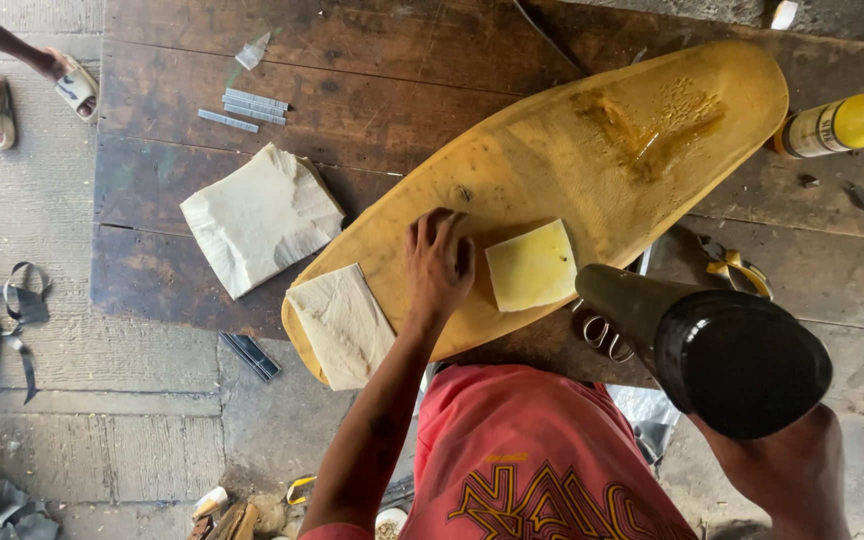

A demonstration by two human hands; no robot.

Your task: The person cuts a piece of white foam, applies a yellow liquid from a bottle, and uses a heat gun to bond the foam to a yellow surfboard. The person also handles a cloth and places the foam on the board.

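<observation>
A long yellow oval board [552, 160] lies across a dark wooden table. My left hand [439, 262] rests flat on the board with fingers spread, right beside a pale yellow square piece [531, 265] lying on it. My right hand [790, 468] grips the base of a dark cylindrical tool [712, 340], held above the table's near edge with its narrow end pointing at the square piece. A whitish cloth square [343, 323] lies on the board's near left end. A wet amber smear [652, 130] marks the board's far end.
A stack of whitish cloth sheets [258, 217] lies left of the board. Staple strips [247, 108] rest at the table's far left; a yellow bottle [837, 124] lies at the right. Scissors [602, 335] sit under the tool. Another person's sandalled feet [32, 95] stand at top left.
</observation>
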